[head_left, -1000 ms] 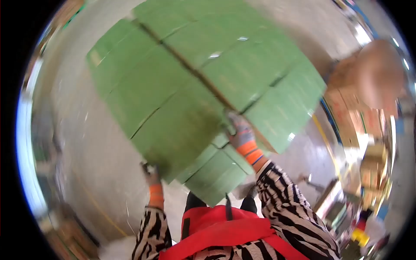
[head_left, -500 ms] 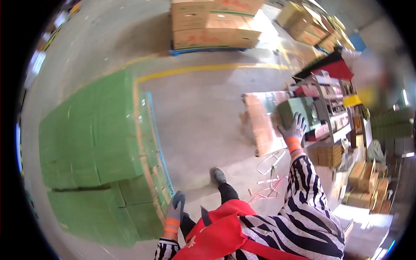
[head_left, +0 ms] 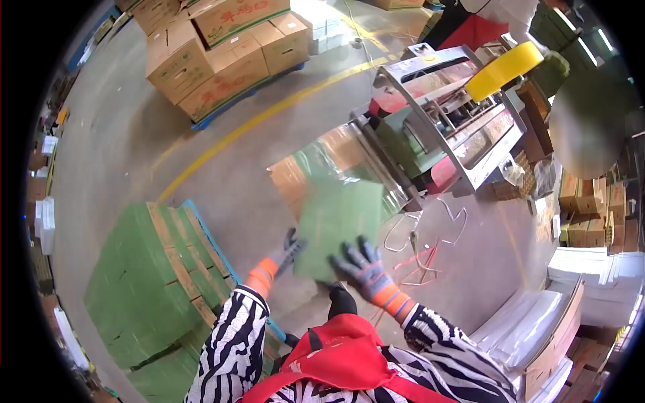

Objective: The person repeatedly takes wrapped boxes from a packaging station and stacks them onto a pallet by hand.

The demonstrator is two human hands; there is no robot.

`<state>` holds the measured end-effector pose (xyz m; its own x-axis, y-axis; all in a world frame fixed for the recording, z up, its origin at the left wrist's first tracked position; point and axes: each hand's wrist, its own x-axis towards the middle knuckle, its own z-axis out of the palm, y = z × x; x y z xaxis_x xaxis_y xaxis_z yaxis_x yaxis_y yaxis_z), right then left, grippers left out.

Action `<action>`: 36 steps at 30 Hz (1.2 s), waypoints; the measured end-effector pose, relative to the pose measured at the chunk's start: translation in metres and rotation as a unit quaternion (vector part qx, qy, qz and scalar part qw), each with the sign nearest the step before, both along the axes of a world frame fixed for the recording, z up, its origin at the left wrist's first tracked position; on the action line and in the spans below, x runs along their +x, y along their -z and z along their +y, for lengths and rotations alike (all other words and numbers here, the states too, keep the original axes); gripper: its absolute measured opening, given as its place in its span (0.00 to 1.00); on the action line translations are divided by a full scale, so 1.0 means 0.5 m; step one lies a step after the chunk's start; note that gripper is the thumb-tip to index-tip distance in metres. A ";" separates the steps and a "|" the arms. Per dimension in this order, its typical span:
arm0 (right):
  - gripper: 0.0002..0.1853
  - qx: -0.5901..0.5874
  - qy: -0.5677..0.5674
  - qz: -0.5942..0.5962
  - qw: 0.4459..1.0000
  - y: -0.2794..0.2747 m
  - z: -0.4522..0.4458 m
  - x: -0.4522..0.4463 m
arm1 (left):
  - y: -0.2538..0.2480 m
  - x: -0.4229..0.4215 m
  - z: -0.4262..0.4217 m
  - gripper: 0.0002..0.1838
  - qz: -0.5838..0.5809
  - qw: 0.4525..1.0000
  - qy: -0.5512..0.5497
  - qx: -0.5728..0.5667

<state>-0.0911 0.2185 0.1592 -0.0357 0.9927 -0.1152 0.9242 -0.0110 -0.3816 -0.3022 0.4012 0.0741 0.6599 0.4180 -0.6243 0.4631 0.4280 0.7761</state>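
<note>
A green box (head_left: 341,218), slightly blurred, is in front of me between my two gloved hands. My left hand (head_left: 290,250) is at its left edge, fingers bent toward the side. My right hand (head_left: 363,267) presses on the near right part of the box with its fingers spread. The underside of the box is hidden. Just beyond it is a roller table (head_left: 322,158) covered with cardboard and clear film, which leads to a metal-framed machine (head_left: 447,124). Another green box (head_left: 405,138) sits inside that machine.
Stacked green boxes (head_left: 127,289) stand on a blue-edged pallet at my left. Brown cartons (head_left: 225,77) stand on a pallet ahead. A yellow tape roll (head_left: 504,70) is on the machine. Straps (head_left: 420,258) lie on the floor. White sheets (head_left: 524,322) fill a carton at right. Another person (head_left: 470,27) stands behind the machine.
My right hand has come back from the machine end toward my body, and a green box is now between both hands. My left hand has risen from beside the stack. The view has turned.
</note>
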 end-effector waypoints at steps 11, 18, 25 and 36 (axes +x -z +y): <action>0.53 0.056 0.241 -0.123 0.961 0.050 0.232 0.278 | 0.106 -0.213 -0.052 0.20 0.025 0.928 -0.372 0.009; 0.38 0.051 0.078 -0.012 0.996 0.017 0.033 0.252 | -0.101 -0.123 0.126 0.20 0.089 0.948 -0.288 0.100; 0.40 0.219 0.331 0.268 0.878 0.070 -0.050 0.286 | -0.031 -0.011 0.082 0.23 0.056 0.963 -0.240 0.108; 0.25 -0.009 0.379 0.585 0.717 0.106 -0.087 0.198 | 0.023 -0.146 0.024 0.32 -0.099 0.943 -0.313 -0.060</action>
<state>0.0077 0.1752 0.1062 0.4312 0.7767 -0.4592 -0.3025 -0.3550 -0.8846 -0.3754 0.4133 0.0627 0.4168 0.6984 -0.5818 -0.0584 0.6593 0.7496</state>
